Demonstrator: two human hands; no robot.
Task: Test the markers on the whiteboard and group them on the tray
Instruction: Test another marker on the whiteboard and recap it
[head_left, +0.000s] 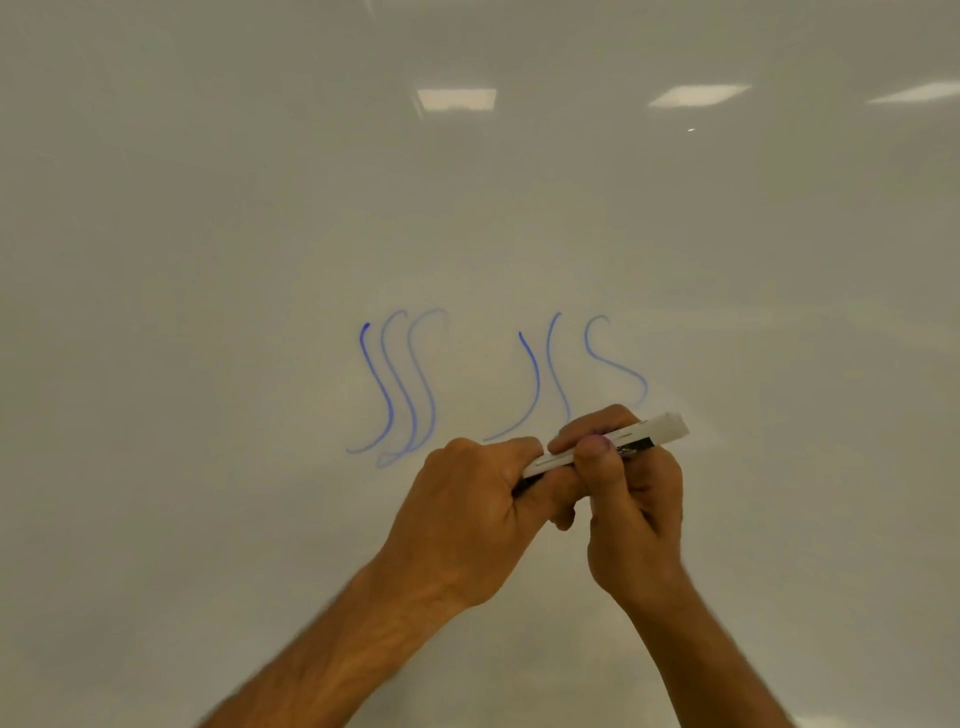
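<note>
Both hands meet in front of the whiteboard (467, 208), just below a set of wavy blue test strokes (400, 384), three on the left and three more to their right. They share one marker (608, 449), a slim white barrel lying almost level, its pale blunt end poking out to the right. The left hand (467, 514) is clenched around the marker's dark left end, while the right hand (631, 493) pinches the barrel between thumb and fingers nearer the middle. Whether a cap is coming off or going on cannot be told, since the tip is hidden inside the left fist. The marker looks light and stiff, with a smooth plastic body that could slip under a loose pinch, so a firm hold on the barrel close to the cap joint seems the best grip for any pulling or pressing along its length. No tray is in view.
</note>
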